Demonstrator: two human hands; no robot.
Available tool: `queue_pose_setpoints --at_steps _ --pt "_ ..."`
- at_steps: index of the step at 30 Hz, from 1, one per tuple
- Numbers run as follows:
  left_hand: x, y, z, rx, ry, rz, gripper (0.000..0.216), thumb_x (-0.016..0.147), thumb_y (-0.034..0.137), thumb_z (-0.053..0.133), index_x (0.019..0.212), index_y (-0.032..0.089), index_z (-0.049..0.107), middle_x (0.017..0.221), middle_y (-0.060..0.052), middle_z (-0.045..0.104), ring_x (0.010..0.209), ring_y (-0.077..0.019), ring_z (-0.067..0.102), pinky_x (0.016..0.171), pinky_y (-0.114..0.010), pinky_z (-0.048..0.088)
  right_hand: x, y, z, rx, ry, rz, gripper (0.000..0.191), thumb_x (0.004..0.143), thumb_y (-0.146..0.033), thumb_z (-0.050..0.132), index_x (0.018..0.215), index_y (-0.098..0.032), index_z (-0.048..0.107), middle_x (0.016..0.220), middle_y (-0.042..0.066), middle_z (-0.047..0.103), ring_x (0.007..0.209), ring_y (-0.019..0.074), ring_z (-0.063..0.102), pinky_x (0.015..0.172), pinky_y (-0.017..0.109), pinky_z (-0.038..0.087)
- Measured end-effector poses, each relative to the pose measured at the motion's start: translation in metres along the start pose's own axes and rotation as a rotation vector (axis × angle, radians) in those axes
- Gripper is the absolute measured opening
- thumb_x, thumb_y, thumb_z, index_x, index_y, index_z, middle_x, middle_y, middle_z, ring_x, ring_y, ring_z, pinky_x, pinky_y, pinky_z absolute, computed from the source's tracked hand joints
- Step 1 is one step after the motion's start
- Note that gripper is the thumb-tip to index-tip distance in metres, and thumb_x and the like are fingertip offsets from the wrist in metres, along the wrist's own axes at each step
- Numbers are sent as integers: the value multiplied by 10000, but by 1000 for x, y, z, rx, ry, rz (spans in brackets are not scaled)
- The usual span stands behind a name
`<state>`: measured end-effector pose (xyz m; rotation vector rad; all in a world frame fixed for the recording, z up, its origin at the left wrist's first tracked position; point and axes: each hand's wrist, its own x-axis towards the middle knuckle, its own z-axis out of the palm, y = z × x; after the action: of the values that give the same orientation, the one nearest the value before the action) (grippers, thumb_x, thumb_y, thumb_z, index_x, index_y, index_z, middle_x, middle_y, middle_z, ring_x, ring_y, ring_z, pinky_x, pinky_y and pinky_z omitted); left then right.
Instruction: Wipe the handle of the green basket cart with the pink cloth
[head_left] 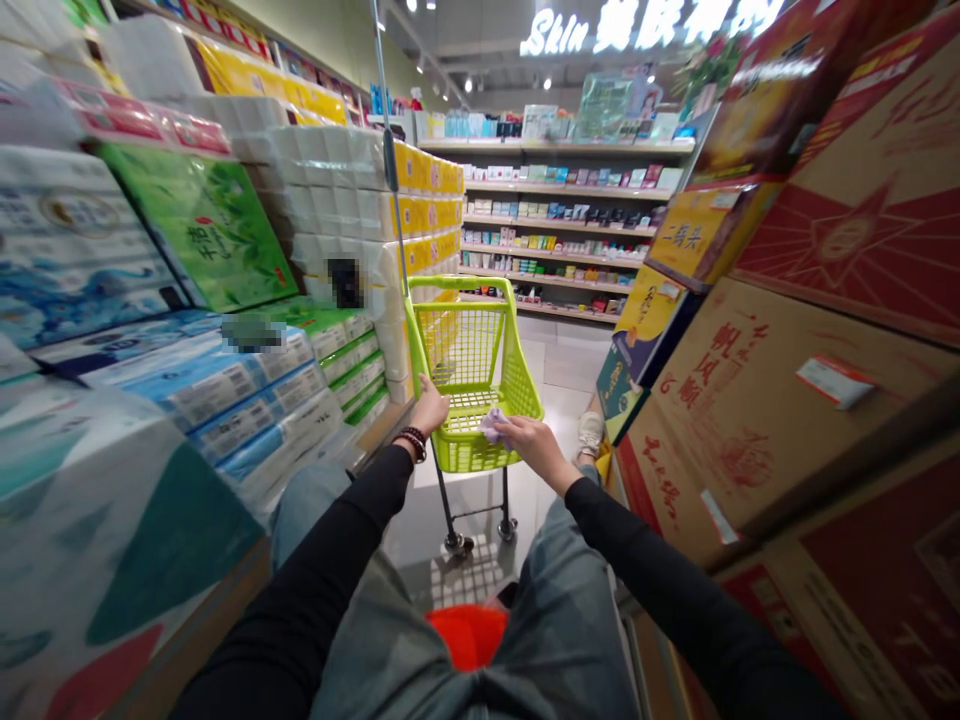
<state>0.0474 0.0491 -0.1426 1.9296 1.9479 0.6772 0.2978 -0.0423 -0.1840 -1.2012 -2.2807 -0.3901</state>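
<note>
Nearest you: both knees in grey denim, with an orange object [466, 635] between them. It is partly hidden and cannot be identified.

Your arms: black sleeves, both stretched forward. There is a dark bead bracelet [412, 441] on your left wrist.

Your left hand [429, 405]: fingers curled shut over the near rim of the cart [517, 385], at its left corner.

Your right hand [526, 441]: closed on a pale lilac cloth [492, 426], which it presses against the same near rim, right of centre.

The cart: lime-green plastic mesh basket on a dark wheeled frame. It stands upright on the grey floor [559, 368], in the aisle straight ahead of you. A grey pole [386, 150] rises from its left rear corner.

To your left: wrapped tissue packs [225, 385] in blue and green, stacked close beside you. Beyond them are white toilet-roll stacks [330, 190].

To your right: brown and red cartons [757, 400] with printed characters, piled high.

Farthest: shelves [562, 220] of small boxed goods across the aisle end, under a lit sign [600, 28].
</note>
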Motion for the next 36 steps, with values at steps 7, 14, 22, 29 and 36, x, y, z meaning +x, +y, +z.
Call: queue_pose_setpoints --at_steps 7,14,22,29,36 --pt "-27 1 9 -121 95 -181 861 914 80 526 1664 -29 118 1286 -308 708 1190 -378 721 991 -443 555 23 -42 13 35 19 3 194 1010 -275 707 1190 -248 776 1293 77 770 986 171 756 819 237 567" --pt "-18 -28 -14 -9 87 -117 495 945 156 508 1439 126 505 1211 -249 760 1157 -377 731 966 -453 560 13 -21 0 151 -45 -144 360 975 -197 739 1325 -280 739 1211 64 803 996 169 774 822 233 583" --pt "-23 -13 -13 6 95 -139 436 981 75 440 1410 82 512 1261 -292 726 1186 -377 721 973 -453 543 33 -63 14 140 -49 -43 235 1026 -242 682 1242 -260 774 1178 64 807 975 162 771 829 220 577" --pt "-20 -9 -15 2 59 -109 520 1005 80 469 1524 63 431 1307 -290 712 1221 -346 710 1005 -416 521 28 -51 12 150 -27 -128 380 989 -146 701 1344 -278 729 1289 67 777 1084 180 760 913 252 588" --pt "-14 -10 -9 -19 73 -108 532 975 127 526 1503 85 472 1268 -267 736 1184 -370 726 998 -443 540 8 -36 -2 78 -20 -62 253 1039 -201 650 1255 -253 770 1215 89 797 1012 182 770 875 259 595"
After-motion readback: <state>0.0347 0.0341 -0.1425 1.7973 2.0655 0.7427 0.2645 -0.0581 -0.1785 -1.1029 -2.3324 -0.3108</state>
